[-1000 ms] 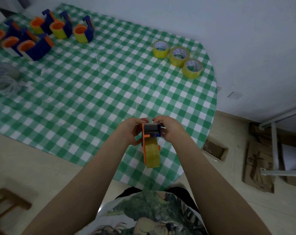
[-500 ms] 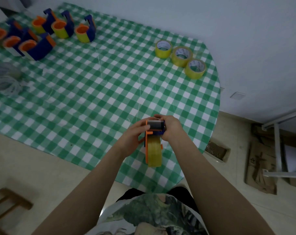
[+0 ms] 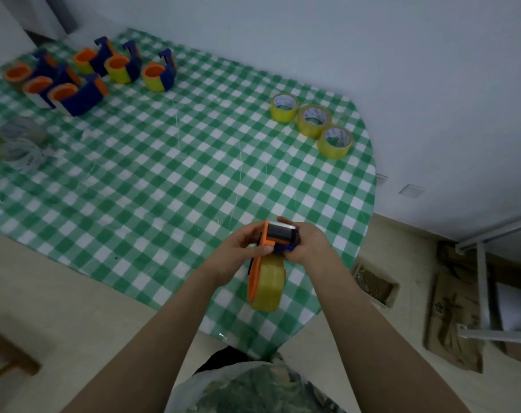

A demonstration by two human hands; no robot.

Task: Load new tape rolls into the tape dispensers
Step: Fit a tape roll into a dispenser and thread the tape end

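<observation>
gripping tape dispenser (image 3: 278, 242): left hand (image 3: 241, 248), right hand (image 3: 308, 244), fingers curled round it.

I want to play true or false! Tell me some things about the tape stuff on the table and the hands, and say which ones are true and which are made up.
1. The left hand and the right hand both hold one dispenser. True.
2. That dispenser has no tape in it. False: a yellow roll sits in it.
3. Three loose rolls sit near the right side of the table. True.
4. The tablecloth is red and white. False: it is green and white checks.
5. The other dispensers touch the loose rolls. False: they are grouped at the far left, well apart from them.
</observation>
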